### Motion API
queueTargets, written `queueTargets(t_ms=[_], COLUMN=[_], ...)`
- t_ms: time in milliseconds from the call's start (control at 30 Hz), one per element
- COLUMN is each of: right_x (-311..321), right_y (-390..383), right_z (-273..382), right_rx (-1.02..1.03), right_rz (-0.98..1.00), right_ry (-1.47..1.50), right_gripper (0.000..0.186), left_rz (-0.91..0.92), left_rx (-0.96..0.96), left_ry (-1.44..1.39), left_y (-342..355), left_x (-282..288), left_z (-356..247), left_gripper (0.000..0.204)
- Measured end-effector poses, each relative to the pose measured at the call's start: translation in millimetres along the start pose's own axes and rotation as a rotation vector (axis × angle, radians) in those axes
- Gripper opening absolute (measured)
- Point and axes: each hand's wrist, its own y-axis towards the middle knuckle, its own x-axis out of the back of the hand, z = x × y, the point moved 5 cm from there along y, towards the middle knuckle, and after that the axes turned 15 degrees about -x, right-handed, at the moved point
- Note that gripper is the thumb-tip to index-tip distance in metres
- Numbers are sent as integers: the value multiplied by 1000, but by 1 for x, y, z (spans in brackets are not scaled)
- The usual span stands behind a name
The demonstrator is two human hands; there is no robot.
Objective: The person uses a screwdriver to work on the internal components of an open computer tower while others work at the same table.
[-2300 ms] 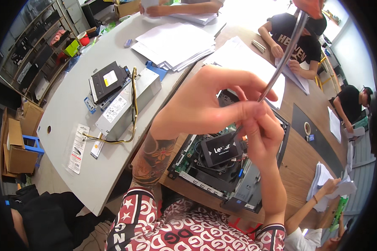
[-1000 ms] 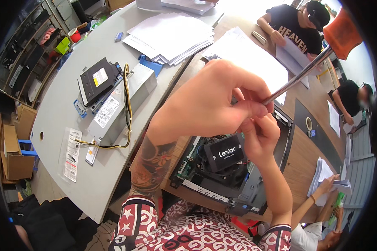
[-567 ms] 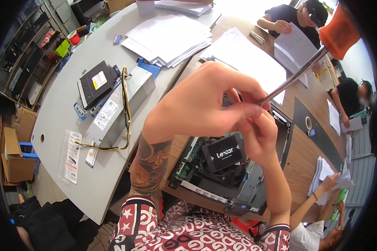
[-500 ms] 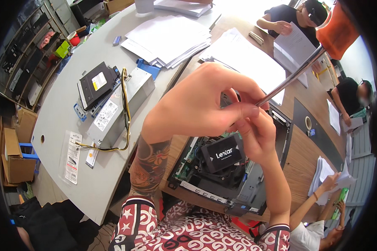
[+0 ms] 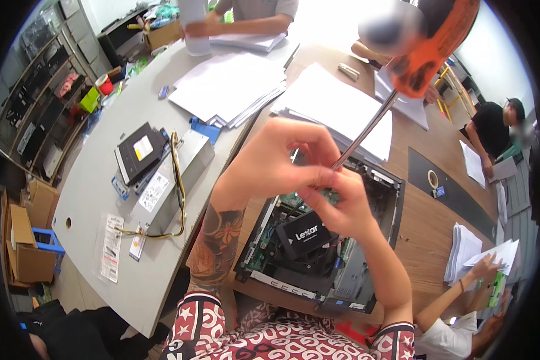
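Observation:
My left hand point(image 5: 279, 159) pinches the lower end of a screwdriver's thin metal shaft point(image 5: 366, 131) between thumb and fingers. The orange and black handle point(image 5: 432, 57) points up and away to the right. At the shaft's tip, my right hand point(image 5: 341, 207) has its thumb and fingers pressed together; anything small between them is hidden. Beneath both hands lies an opened desktop computer case point(image 5: 357, 279), green boards showing inside. On top of its inner parts rests a flat black solid-state drive point(image 5: 306, 233), partly covered by my right hand.
Left, on the grey table point(image 5: 90, 210), are a metal power supply point(image 5: 186, 162) with cables, a black optical drive point(image 5: 141, 150) and a blister pack point(image 5: 110, 252). Paper stacks point(image 5: 228, 84) lie beyond. A tape roll point(image 5: 432, 178) sits right. Other people handle papers around the tables.
Both hands and the screwdriver have shifted left and lower in the picture, still tip to fingers. The view has moved, and a person at the far table end now shows more.

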Motion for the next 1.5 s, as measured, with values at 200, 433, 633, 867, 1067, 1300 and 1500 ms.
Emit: queueTargets(t_ms=[200, 433, 633, 867, 1067, 1300, 1500], right_x=[-6, -11, -3, -11, -11, -3, -3], right_y=[-6, -5, -4, -6, -7, -6, -7], right_z=[-7, -4, 7, -4, 0, 12, 7], right_rx=[-137, -148, -74, -89, -36, 5, 19], right_rz=[76, 148, 121, 132, 106, 0, -90], right_ry=[26, 113, 84, 61, 10, -83, -86], right_gripper=[15, 14, 13, 11, 13, 13, 25], left_rz=[143, -34, -86, -63, -52, -140, -98], left_rx=[-50, 94, 73, 88, 33, -59, 86], left_ry=[-120, -384, -269, -301, -332, -264, -278], left_y=[-1, -8, -5, -6, -10, -11, -10], left_x=[-14, -8, -6, -7, -2, 8, -4], left_z=[-13, -6, -6, -21, -15, -9, -23], left_gripper=[30, 13, 18, 19, 11, 18, 26])
